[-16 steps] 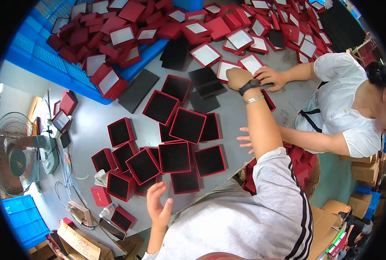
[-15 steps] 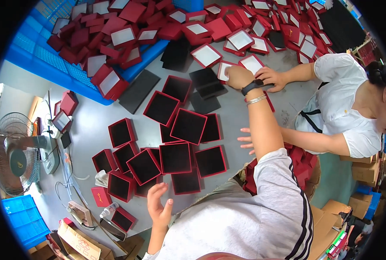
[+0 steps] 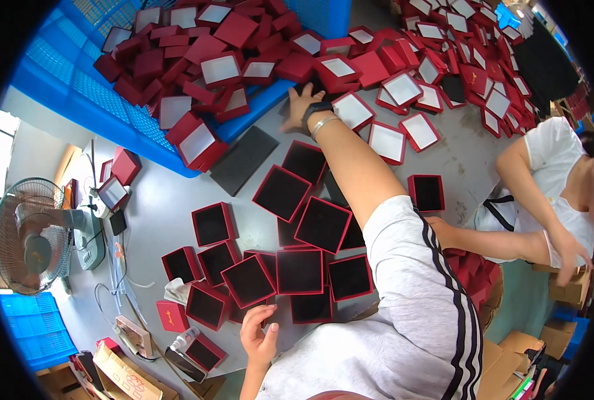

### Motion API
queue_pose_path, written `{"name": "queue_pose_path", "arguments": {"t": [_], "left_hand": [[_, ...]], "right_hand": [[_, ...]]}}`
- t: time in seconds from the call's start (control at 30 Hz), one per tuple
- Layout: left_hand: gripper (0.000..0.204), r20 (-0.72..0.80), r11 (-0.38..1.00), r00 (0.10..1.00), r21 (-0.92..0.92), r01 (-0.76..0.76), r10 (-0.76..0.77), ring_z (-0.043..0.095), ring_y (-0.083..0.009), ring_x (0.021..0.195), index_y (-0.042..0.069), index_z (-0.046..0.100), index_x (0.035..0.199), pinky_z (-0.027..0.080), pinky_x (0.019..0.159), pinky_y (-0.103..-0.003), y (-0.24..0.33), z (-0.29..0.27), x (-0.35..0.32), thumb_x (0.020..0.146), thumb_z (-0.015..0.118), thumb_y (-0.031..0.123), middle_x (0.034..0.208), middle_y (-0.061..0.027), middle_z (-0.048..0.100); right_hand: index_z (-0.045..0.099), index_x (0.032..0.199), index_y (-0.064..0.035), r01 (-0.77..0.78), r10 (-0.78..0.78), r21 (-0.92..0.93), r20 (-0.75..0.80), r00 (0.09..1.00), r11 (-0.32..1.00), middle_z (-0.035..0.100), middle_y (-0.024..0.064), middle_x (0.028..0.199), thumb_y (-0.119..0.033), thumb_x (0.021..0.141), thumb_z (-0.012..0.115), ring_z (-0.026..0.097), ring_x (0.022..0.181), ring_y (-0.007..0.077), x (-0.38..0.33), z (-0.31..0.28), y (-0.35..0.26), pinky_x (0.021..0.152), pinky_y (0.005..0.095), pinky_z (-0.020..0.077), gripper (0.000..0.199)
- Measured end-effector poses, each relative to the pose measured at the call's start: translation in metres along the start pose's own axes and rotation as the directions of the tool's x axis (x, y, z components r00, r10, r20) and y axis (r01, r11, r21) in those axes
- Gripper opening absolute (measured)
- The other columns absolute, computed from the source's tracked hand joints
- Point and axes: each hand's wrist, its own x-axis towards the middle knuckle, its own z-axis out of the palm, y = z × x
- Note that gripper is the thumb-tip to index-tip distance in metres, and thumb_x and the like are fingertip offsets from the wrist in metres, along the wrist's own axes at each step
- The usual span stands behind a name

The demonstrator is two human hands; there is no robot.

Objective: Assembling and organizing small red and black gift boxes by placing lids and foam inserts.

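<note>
My right arm stretches far across the table, its hand [image 3: 303, 108] open with fingers spread beside the basket's rim, over dark flat pads [image 3: 308, 89] it partly covers. Near the table's front edge my left hand [image 3: 259, 333] is half curled, thumb apart, holding nothing. Just beyond it lies a cluster of red square boxes with black linings [image 3: 299, 272], some stacked and overlapping. A long black sheet [image 3: 245, 160] rests between that cluster and the basket. White-lined red boxes [image 3: 387, 142] lie to the right of my right hand.
A blue plastic basket [image 3: 137, 143] heaped with red boxes [image 3: 177, 50] stands far left. More boxes pile up at the far right. A fan [image 3: 33, 237], cables and a small bottle [image 3: 185, 339] are left. At right sits a co-worker [image 3: 543, 180], beside a lone black-lined box [image 3: 427, 193].
My right hand has swung left from the white-lined boxes to the pads by the basket, its fingers spreading. The co-worker's arms have drawn back, and a black-lined box now shows near them.
</note>
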Motion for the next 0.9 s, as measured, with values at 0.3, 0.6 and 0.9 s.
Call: {"name": "queue_pose_path", "arguments": {"t": [0.3,0.6,0.9], "left_hand": [[0.05,0.007,0.78,0.933,0.545,-0.306,0.361,0.056,-0.0296,0.114,0.003,0.058,0.123,0.044,0.097,-0.038,0.075,-0.016,0.182,0.074,0.07,-0.001,0.123,-0.014,0.058],[0.035,0.127,0.081,0.933,0.983,-0.163,0.336,0.05,-0.0324,0.12,0.007,0.065,0.107,0.043,0.095,-0.044,-0.031,-0.039,0.336,0.074,0.073,0.012,0.126,-0.0089,0.057],[0.018,0.211,0.145,0.844,0.936,-0.319,0.493,0.054,-0.0317,0.114,0.008,0.065,0.096,0.042,0.095,-0.044,0.013,-0.044,0.256,0.078,0.068,0.008,0.104,-0.0089,0.066]], "right_hand": [[0.036,0.146,-0.023,0.195,-0.137,0.151,-0.328,0.935,0.969,0.042,0.0193,0.137,-0.037,0.066,0.08,0.042,0.124,0.0417,-0.013,0.016,0.036,0.099,0.0522,0.0429,0.093],[0.035,0.145,-0.0107,0.549,-0.095,0.835,-0.549,0.83,-0.033,0.051,0.015,0.124,-0.016,0.078,0.074,0.057,0.111,0.0263,-0.101,-0.033,0.049,0.093,0.0331,0.0489,0.078],[0.031,0.148,-0.013,-0.038,-0.313,0.58,-0.381,0.87,-0.813,0.043,0.018,0.142,-0.029,0.088,0.06,0.049,0.127,0.0372,-0.257,-0.006,0.118,0.103,0.0594,0.0413,0.068]]}}
